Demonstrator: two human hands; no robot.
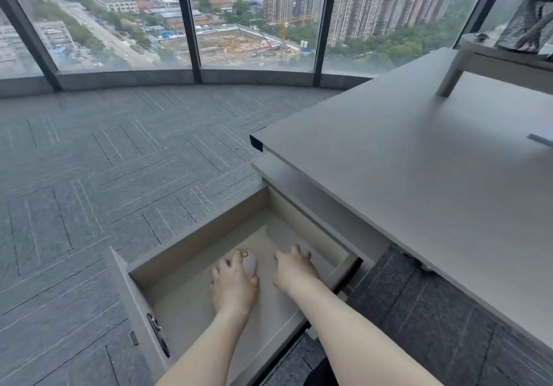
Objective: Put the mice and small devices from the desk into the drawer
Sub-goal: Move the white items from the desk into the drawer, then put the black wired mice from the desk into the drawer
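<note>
The beige drawer [191, 245] is pulled out below the grey desk [404, 176]. Both my hands are down inside it. My left hand [233, 284] rests over a pale pinkish mouse [250, 261] lying on the drawer floor, fingers curled on its near side. My right hand [294, 269] is beside it to the right, palm down, fingers spread and bent; whether anything lies under it is hidden.
A white riser shelf [484, 62] stands on the desk's far right with a black mesh pen holder [526, 29] on it. A flat grey item [541, 139] pokes in at the right edge. Grey carpet covers the floor up to the windows.
</note>
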